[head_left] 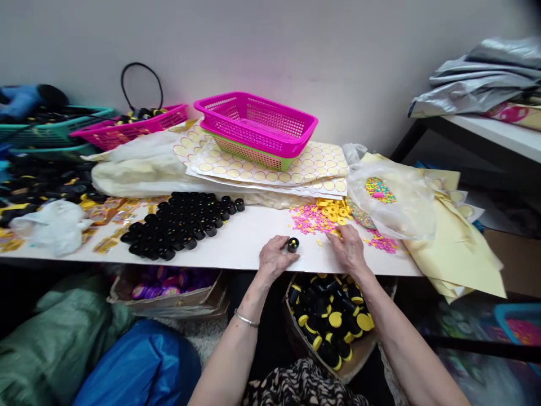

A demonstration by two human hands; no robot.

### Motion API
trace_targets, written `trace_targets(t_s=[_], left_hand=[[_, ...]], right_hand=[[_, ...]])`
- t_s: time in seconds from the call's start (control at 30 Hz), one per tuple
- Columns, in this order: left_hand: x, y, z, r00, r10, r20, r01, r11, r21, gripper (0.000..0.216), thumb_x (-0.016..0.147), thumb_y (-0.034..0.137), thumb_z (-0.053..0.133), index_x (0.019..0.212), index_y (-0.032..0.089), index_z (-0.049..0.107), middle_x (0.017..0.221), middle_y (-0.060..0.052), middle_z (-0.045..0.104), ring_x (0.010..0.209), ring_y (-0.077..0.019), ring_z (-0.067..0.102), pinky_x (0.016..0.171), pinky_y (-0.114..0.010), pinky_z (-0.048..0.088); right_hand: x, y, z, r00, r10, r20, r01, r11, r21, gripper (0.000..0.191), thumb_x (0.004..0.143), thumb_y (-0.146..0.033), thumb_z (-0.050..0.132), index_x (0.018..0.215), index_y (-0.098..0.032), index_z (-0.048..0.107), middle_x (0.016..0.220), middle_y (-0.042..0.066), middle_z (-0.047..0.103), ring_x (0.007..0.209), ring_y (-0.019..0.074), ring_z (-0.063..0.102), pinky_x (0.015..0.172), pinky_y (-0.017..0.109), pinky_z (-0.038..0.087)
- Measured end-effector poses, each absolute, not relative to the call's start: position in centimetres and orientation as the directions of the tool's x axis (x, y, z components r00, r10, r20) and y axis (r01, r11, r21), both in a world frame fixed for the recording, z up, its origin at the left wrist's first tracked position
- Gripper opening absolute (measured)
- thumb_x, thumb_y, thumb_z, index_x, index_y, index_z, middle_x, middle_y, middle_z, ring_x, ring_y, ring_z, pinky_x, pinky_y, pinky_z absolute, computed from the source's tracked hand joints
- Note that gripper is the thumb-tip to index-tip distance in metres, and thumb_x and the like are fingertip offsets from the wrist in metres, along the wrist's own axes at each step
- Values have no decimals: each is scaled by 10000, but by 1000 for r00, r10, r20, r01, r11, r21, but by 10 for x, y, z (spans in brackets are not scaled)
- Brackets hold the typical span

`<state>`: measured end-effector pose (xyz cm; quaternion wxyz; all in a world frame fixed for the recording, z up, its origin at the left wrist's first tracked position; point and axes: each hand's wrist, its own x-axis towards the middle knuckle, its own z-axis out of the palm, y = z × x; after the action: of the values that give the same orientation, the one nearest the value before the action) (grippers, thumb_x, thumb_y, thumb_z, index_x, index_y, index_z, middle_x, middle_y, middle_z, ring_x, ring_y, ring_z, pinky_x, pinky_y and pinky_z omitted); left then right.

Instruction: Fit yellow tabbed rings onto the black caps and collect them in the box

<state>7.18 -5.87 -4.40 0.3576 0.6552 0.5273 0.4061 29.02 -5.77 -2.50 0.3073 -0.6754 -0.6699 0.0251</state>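
Note:
My left hand (pixel 274 258) grips a small black cup (pixel 293 244) between thumb and fingers, at the front of the white table. The cup is upright, its open top facing up, with yellowish bits inside. To the right, my right hand (pixel 350 248) rests at the near edge of a spread of small pink and yellow pieces (pixel 310 219). Its fingers are bent together and point down; what they pinch, if anything, is hidden. Just beyond its fingertips lies a heap of yellow ring-shaped caps (pixel 336 210). Many similar black cups (pixel 190 220) stand in close rows left of my left hand.
A box of black containers with yellow lids (pixel 335 320) sits below the table edge. Behind are a pink basket (pixel 253 121), sticker sheets (pixel 325 160) and a plastic bag with colourful beads (pixel 406 197). A white crumpled bag (pixel 54 225) lies at left.

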Motion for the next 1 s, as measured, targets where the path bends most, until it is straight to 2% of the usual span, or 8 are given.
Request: trace_targets(t_s=[0.13, 0.27, 0.37, 0.5, 0.63, 0.73, 0.83, 1.0], left_hand=[[58, -61, -38, -46, 997, 65, -21, -66, 998, 365, 575, 147, 582, 932, 151, 659, 957, -56, 644, 782, -132, 561, 691, -255, 451], [53, -62, -29, -153, 977, -146, -275, 100, 956, 277, 587, 247, 641, 825, 108, 668, 795, -61, 664, 617, -94, 536, 567, -215, 409], [58, -60, -25, -133, 972, -193, -275, 151, 949, 291, 594, 334, 668, 759, 95, 675, 687, -51, 649, 532, -78, 499, 497, -198, 358], [72, -55, -22, -69, 979, -191, -245, 169, 955, 243, 590, 313, 680, 705, 98, 691, 523, -1, 584, 471, -69, 451, 473, -195, 323], [85, -51, -21, 11, 988, -156, -180, 155, 971, 235, 623, 336, 661, 642, 105, 700, 511, 10, 572, 489, -73, 452, 486, -198, 320], [90, -50, -23, 21, 989, -146, -141, 147, 979, 263, 624, 364, 666, 666, 109, 714, 548, 1, 604, 530, -92, 493, 508, -201, 344], [92, -49, -25, -6, 989, -146, -111, 145, 983, 263, 619, 352, 661, 712, 113, 721, 631, -23, 655, 597, -124, 554, 548, -212, 394], [94, -48, -28, -49, 987, -154, -75, 150, 986, 201, 610, 279, 629, 683, 106, 701, 621, -33, 650, 578, -129, 558, 548, -223, 419]], right_hand=[[243, -60, -8, -228, 857, 463, 666, 484, -567, 264, 789, -284, 549, 1028, -174, 527, 962, 76, 575, 894, 204, 502, 778, 324, 412], [213, -60, -2, -359, 824, 438, 653, 557, -512, 279, 763, -210, 559, 1034, -150, 528, 928, 86, 582, 859, 215, 491, 750, 333, 411], [211, -57, -5, -372, 831, 413, 688, 546, -478, 281, 758, -199, 557, 1031, -135, 535, 897, 93, 590, 819, 219, 489, 722, 335, 408], [214, -54, -11, -373, 839, 397, 707, 534, -464, 275, 754, -203, 554, 1021, -138, 552, 876, 91, 598, 804, 223, 487, 704, 336, 406], [213, -51, -19, -309, 864, 398, 682, 493, -541, 324, 722, -200, 572, 1041, -146, 564, 876, 91, 598, 815, 225, 500, 715, 347, 422], [212, -51, -29, -163, 906, 391, 559, 411, -720, 379, 689, -227, 610, 1061, -169, 563, 891, 68, 596, 837, 207, 523, 757, 349, 436], [211, -53, -35, -1, 962, 273, 347, 256, -902, 410, 647, -271, 654, 1038, -183, 566, 913, 41, 594, 838, 182, 540, 745, 326, 452], [211, -61, -31, 58, 998, 17, 74, 13, -997, 481, 565, -332, 730, 988, -160, 579, 808, 16, 602, 643, 125, 540, 580, 253, 440]])
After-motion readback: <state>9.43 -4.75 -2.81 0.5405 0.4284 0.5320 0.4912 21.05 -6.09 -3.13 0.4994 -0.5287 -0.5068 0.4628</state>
